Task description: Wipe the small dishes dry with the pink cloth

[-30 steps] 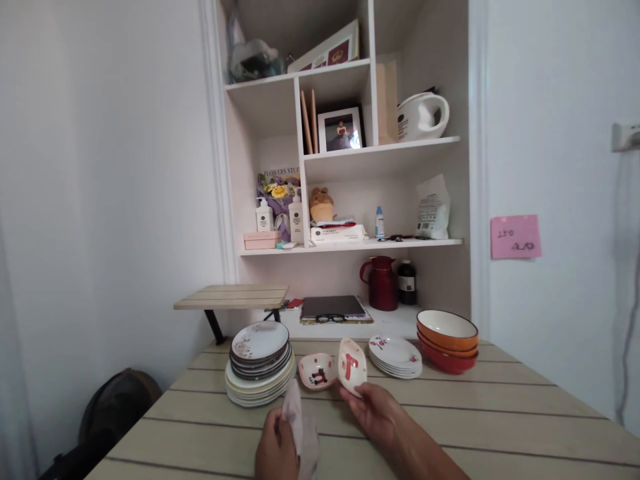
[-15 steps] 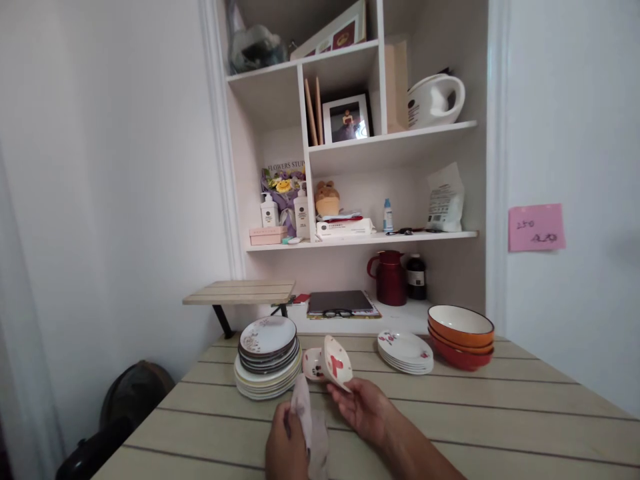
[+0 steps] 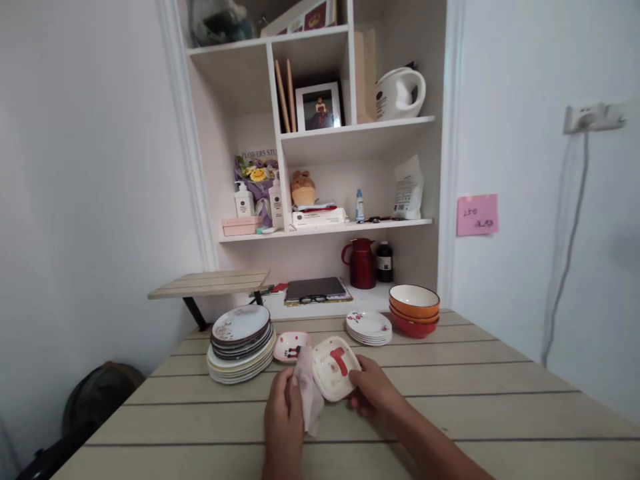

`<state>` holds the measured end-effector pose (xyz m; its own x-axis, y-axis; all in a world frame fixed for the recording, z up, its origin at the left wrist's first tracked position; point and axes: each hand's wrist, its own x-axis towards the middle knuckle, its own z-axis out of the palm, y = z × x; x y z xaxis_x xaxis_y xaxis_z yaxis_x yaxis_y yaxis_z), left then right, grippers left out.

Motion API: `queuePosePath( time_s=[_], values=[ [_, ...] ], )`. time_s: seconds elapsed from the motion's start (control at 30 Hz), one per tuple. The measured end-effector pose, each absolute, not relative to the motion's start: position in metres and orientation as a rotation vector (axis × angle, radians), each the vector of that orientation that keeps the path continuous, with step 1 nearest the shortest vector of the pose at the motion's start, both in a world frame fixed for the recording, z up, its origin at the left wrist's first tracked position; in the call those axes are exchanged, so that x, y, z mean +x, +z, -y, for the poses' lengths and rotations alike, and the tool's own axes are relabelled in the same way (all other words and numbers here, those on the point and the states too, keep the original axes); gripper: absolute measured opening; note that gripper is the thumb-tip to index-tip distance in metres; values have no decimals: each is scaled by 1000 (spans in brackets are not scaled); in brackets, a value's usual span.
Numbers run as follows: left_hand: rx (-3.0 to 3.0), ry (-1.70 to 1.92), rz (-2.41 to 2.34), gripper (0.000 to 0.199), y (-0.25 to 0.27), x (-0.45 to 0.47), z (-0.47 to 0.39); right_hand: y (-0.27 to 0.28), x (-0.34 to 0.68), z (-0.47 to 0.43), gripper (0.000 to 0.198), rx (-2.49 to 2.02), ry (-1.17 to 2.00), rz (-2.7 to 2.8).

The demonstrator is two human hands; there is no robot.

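A small squarish white dish point(image 3: 327, 373) with a red pattern is tilted toward me, its right edge gripped by my right hand point(image 3: 373, 390). My left hand point(image 3: 286, 407) is closed on a pale pinkish cloth point(image 3: 311, 397), which hangs at the dish's left edge; whether the two touch I cannot tell. Behind the cloth, a similar small dish point(image 3: 289, 347) with a pink rim and a dark-and-red figure rests on the table. To its left rises a stack of plates point(image 3: 240, 363), dark-rimmed ones on top of white ones.
Small flowered plates point(image 3: 369, 327) are stacked at the table's back, left of nested orange and red bowls point(image 3: 414, 310). A raised wooden stand point(image 3: 215, 283) sits at the back left. Behind are a dark red jug point(image 3: 362, 265), a laptop-like dark slab point(image 3: 316, 289) with glasses, and white shelves point(image 3: 357, 127).
The dish in my right hand has turned from nearly edge-on to showing its inside. The cloth has come up beside it. My view has swung right, bringing a wall socket into sight.
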<state>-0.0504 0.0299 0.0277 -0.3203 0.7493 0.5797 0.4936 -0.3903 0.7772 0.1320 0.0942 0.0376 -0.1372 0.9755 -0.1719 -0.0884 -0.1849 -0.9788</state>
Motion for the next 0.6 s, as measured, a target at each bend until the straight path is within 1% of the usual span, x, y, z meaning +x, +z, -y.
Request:
queuePosePath(
  time_s=[0.07,0.17,0.3,0.43,0.5,0.57,0.6],
  values=[
    [1934,1749,-1583,32,25,-38,-34,36,136,-90,16,-1215,1389,1214],
    [2346,1568,-1614,36,15,-28,-39,36,139,-87,9,-1216,1350,1247],
    [2793,1347,-1712,36,11,-30,-34,38,142,-88,7,-1223,1337,1221],
    [3107,1222,-1647,47,21,-34,-28,42,144,-89,9,-1207,1319,1202],
    [3162,1210,-1695,40,26,-32,-27,45,145,-88,10,-1194,1330,1203],
    [3213,1256,-1712,23,28,-29,-27,48,145,-85,10,-1179,1360,1210],
    [3249,1291,-1686,18,28,-27,-28,49,144,-83,10,-1166,1379,1212]
  ],
)
